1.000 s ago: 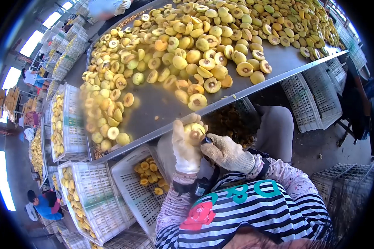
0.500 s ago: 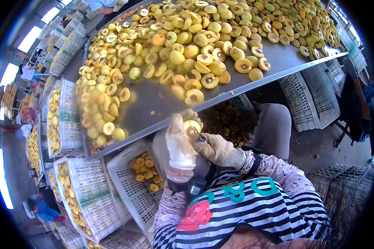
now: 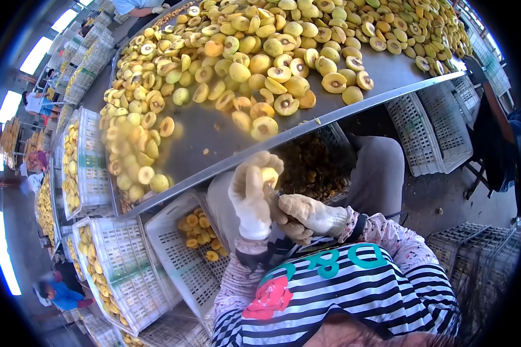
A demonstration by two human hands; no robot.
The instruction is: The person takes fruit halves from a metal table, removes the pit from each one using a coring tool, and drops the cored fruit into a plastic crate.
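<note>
My left hand (image 3: 250,188), in a pale work glove, is closed around a yellow apricot half (image 3: 268,175) with its fingers curled over the top. Just below and to the right, my right hand (image 3: 309,217), also gloved, is closed with its fingertips close to the fruit. A small dark tool (image 3: 275,198) shows partly between the two hands; the glove hides most of it. In front of me, many halved apricots (image 3: 255,46) lie heaped on a metal table (image 3: 208,141), several with brown stones showing.
The table's raised metal edge (image 3: 307,128) runs just beyond my hands. Under it stands a crate of brown stones (image 3: 312,168). To my left, a white crate (image 3: 168,240) holds some apricot halves. Filled crates (image 3: 130,274) stand farther left; stacked crates (image 3: 428,139) stand at right.
My left hand has turned, so its fingers now cover more of the apricot half. The right hand has drawn slightly down and its tool is less visible. The view has shifted slightly.
</note>
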